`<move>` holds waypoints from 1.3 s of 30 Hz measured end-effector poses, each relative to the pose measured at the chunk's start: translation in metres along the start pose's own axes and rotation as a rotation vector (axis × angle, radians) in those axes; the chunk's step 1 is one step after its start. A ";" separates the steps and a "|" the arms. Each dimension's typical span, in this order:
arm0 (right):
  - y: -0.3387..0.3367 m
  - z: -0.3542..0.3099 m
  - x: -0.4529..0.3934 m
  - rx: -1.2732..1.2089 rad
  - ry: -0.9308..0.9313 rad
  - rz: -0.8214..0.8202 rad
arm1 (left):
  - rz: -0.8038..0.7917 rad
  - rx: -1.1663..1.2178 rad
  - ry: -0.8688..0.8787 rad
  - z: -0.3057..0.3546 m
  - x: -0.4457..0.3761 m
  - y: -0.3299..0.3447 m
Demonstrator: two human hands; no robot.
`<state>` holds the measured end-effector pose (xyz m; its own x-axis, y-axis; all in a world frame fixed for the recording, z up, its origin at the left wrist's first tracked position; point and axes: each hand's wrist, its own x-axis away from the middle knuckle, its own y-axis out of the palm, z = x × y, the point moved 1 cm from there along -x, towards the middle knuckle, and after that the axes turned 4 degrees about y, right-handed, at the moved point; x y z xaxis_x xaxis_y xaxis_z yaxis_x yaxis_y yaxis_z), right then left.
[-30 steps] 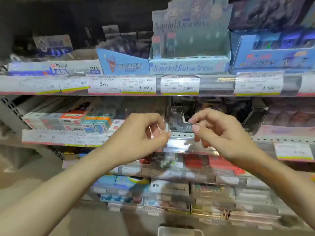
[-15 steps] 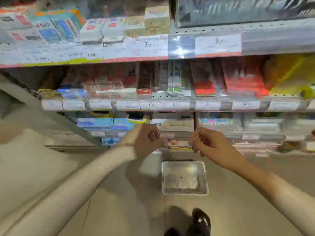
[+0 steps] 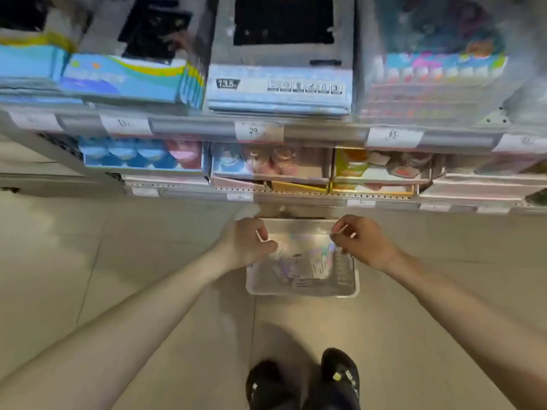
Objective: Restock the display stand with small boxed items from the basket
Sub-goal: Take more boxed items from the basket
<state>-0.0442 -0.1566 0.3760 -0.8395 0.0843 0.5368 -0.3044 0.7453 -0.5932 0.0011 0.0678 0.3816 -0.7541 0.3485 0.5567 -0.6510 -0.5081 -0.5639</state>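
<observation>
My left hand (image 3: 247, 242) and right hand (image 3: 359, 241) hover over the basket (image 3: 346, 279) on the floor. Fingers curl loosely; whether either grips anything, I cannot tell.

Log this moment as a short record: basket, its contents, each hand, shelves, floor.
basket: pale perforated plastic basket on the floor, below the lowest shelf
contents: small boxed items lying loose, count unclear from blur
left hand: left hand over the basket's left rim, fingers curled; whether it holds anything is unclear
right hand: right hand over the right rim, fingers pinched; grip contents unclear
shelves: stocked shelves with price tags
floor: beige tiles; dark shoes below the basket
</observation>
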 end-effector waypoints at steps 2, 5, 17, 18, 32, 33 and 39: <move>0.022 0.029 -0.026 0.012 0.023 0.009 | -0.020 0.002 -0.020 -0.025 -0.026 0.031; 0.057 0.070 -0.062 -0.005 0.084 0.004 | -0.043 0.005 -0.060 -0.064 -0.065 0.077; 0.209 0.206 -0.166 0.486 0.338 -0.049 | -0.325 -0.036 -0.330 -0.174 -0.187 0.225; 0.213 0.211 -0.170 0.457 0.354 -0.020 | -0.329 0.004 -0.366 -0.179 -0.193 0.231; 0.247 0.232 -0.203 0.516 0.455 0.019 | -0.279 -0.421 0.003 -0.172 -0.214 0.287; 0.249 0.233 -0.205 0.523 0.459 0.026 | -0.289 -0.457 0.008 -0.173 -0.216 0.291; 0.251 0.235 -0.210 0.476 0.478 0.062 | -0.266 -0.677 0.079 -0.174 -0.220 0.296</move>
<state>-0.0498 -0.1430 -0.0267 -0.6038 0.4820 0.6349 -0.5191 0.3666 -0.7721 -0.0410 -0.0220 -0.0142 -0.5506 0.4613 0.6957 -0.7041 0.1911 -0.6839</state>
